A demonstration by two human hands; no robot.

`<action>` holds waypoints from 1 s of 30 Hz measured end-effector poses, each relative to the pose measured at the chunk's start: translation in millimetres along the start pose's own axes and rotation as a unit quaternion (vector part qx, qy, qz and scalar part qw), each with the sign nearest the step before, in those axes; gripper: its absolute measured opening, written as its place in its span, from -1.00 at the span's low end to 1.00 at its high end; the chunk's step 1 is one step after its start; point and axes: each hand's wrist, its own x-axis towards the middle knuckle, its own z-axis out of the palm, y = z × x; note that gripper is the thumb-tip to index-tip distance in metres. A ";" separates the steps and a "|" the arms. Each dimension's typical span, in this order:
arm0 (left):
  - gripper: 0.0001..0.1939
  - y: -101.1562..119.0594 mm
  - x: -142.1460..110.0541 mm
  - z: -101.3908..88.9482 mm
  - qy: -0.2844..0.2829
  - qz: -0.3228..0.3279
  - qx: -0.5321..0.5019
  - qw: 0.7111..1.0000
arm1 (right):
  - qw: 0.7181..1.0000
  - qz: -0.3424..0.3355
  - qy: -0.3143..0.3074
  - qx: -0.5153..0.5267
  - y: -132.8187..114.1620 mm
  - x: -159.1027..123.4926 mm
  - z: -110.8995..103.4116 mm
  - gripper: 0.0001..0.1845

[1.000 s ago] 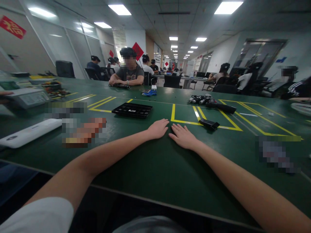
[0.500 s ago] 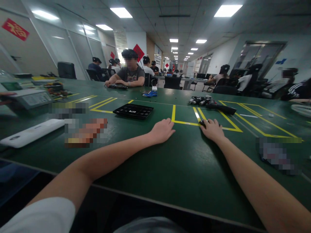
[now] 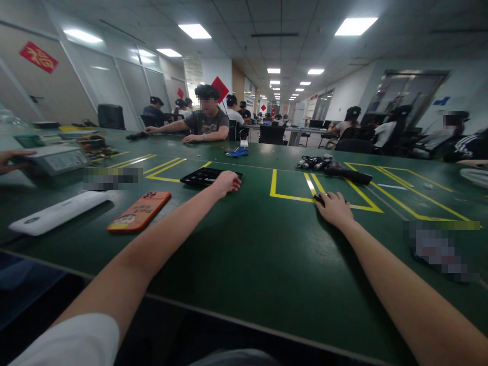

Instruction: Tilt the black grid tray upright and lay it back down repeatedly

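My left hand (image 3: 227, 182) reaches forward over the green table (image 3: 244, 254) and rests with curled fingers on the near right corner of a flat black tray (image 3: 204, 176). My right hand (image 3: 334, 207) lies on a small black flat object (image 3: 318, 196) that sits on the yellow tape line; its fingers fold over it and most of the object is hidden.
An orange phone (image 3: 139, 210) and a long white device (image 3: 57, 213) lie at the left. A pile of black and silver parts (image 3: 318, 161) with a long black tool (image 3: 348, 174) sits beyond the yellow boxes. A blue item (image 3: 235, 151) lies farther back. Other people sit across the table.
My left hand went forward and left from the table's middle to the black tray. My right hand moved right onto the small black object and stays there. The view shifted slightly.
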 end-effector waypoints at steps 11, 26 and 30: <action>-0.48 -37.2 44.0 -77.3 0.092 -0.053 0.423 0.900 | 0.996 0.055 0.064 0.036 2.1 1.4 2.6 -0.37; -0.65 -27.1 13.4 -5.3 0.035 0.096 0.296 0.949 | 0.894 -0.013 0.024 0.448 -62.8 -4.0 -1.5 -0.48; -0.71 -15.7 -22.0 46.8 -0.039 0.198 0.146 0.968 | 0.804 -0.072 -0.022 0.590 -90.2 -12.7 1.0 -0.51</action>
